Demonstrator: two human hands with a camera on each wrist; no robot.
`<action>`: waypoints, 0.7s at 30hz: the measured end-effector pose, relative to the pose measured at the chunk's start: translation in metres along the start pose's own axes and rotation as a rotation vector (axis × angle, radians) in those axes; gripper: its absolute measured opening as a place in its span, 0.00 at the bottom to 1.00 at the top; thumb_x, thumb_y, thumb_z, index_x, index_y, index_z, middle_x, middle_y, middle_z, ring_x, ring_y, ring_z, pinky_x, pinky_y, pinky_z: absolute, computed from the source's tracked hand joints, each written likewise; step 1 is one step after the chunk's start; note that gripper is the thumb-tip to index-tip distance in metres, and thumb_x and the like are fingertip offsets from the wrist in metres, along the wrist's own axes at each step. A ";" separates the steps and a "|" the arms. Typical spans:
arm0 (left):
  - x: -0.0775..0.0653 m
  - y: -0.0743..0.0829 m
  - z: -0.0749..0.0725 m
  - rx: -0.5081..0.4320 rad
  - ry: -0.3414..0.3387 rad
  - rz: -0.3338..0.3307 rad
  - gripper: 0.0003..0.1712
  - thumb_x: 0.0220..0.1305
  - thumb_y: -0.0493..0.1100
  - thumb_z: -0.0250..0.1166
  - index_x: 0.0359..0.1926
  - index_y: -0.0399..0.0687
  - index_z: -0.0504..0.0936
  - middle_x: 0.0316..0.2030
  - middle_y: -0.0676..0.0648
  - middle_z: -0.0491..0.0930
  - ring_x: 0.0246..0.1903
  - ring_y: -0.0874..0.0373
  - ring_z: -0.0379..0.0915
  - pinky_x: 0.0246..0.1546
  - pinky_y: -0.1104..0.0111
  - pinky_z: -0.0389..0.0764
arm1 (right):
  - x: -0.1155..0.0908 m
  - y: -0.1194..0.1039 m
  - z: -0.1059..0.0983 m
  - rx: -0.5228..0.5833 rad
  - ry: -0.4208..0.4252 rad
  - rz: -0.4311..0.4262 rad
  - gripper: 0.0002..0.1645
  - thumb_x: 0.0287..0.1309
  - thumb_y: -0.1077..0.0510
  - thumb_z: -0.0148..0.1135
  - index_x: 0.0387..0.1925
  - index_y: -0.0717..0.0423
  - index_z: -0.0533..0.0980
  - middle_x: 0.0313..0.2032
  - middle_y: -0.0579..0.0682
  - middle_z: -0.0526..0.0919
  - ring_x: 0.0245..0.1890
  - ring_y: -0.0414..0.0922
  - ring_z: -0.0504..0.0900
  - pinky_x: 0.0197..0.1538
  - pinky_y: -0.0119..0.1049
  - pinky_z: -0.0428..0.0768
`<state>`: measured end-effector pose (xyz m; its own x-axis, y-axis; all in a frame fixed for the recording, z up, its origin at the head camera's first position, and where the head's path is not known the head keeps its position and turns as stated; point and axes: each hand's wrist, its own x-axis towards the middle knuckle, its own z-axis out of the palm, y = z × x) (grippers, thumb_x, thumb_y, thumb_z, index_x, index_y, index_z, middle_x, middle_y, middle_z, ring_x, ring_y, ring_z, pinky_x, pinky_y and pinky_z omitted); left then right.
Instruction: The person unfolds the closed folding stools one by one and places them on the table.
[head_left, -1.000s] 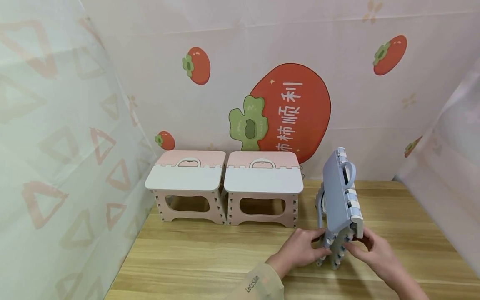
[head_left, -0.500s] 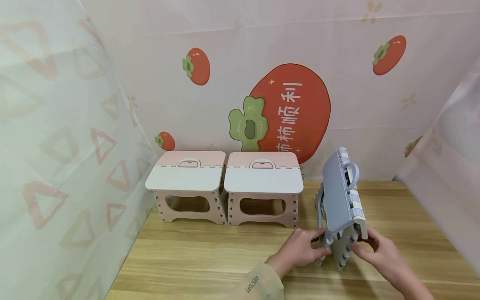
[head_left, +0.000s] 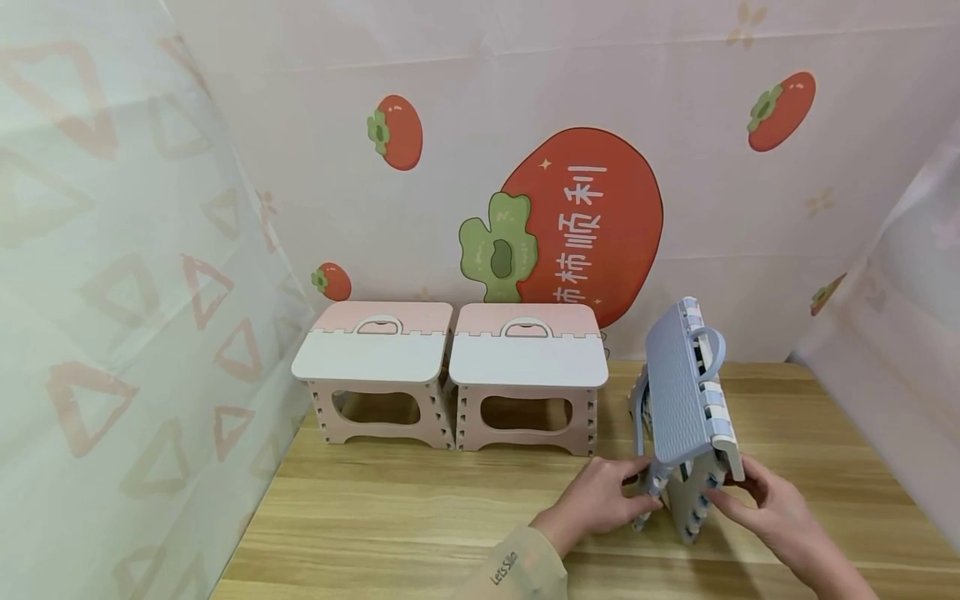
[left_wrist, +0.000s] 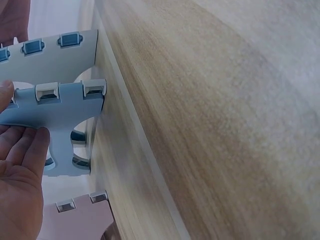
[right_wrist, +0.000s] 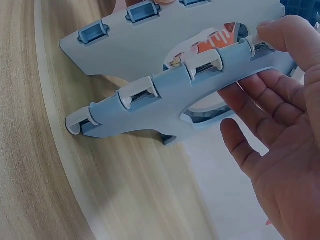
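A blue-and-white folding stool (head_left: 678,392) stands half unfolded on the right of the table, its seat creased upward like a roof and its handle loop at the ridge. My left hand (head_left: 603,496) grips the near edge of its left leg panel, thumb in front and fingers behind. On the opposite side, my right hand (head_left: 772,508) holds the right leg panel the same way. In the left wrist view, fingers hook through the opening of the blue leg panel (left_wrist: 62,107). The right wrist view shows thumb and fingers pinching the other leg panel (right_wrist: 125,115).
Two pink-and-white folding stools, a left one (head_left: 371,354) and a middle one (head_left: 528,358), stand unfolded side by side at the back of the wooden table (head_left: 390,517). Patterned cloth walls (head_left: 697,208) with persimmon prints enclose the back and sides.
The right hand has moved a little to the right with the stool's right leg panel, so the legs stand farther apart and the seat halves spread wider. The left hand has stayed put.
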<state>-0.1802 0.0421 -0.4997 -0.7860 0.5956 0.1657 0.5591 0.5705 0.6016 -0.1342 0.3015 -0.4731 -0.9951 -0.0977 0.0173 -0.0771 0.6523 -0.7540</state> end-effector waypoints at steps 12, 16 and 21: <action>-0.001 0.000 0.000 -0.009 0.007 -0.009 0.32 0.67 0.58 0.69 0.70 0.60 0.76 0.59 0.56 0.82 0.57 0.70 0.76 0.52 0.81 0.78 | -0.001 0.003 -0.004 -0.001 -0.016 0.031 0.33 0.67 0.51 0.68 0.67 0.62 0.70 0.56 0.54 0.81 0.46 0.20 0.73 0.42 0.24 0.78; -0.001 0.000 0.000 -0.010 0.000 -0.010 0.32 0.68 0.58 0.68 0.70 0.60 0.75 0.59 0.55 0.81 0.58 0.70 0.76 0.52 0.81 0.78 | -0.001 0.003 -0.005 -0.010 -0.021 0.036 0.34 0.68 0.50 0.67 0.67 0.62 0.70 0.57 0.56 0.81 0.46 0.19 0.72 0.42 0.26 0.79; -0.002 0.000 0.000 -0.016 -0.004 -0.012 0.33 0.68 0.58 0.68 0.71 0.60 0.74 0.60 0.55 0.81 0.58 0.70 0.76 0.52 0.81 0.78 | -0.002 0.004 -0.006 -0.021 -0.018 0.031 0.33 0.67 0.50 0.68 0.66 0.62 0.70 0.56 0.55 0.81 0.46 0.19 0.73 0.42 0.25 0.78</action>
<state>-0.1790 0.0413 -0.5002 -0.7915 0.5910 0.1558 0.5456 0.5682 0.6160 -0.1334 0.3090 -0.4723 -0.9957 -0.0905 -0.0176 -0.0479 0.6706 -0.7402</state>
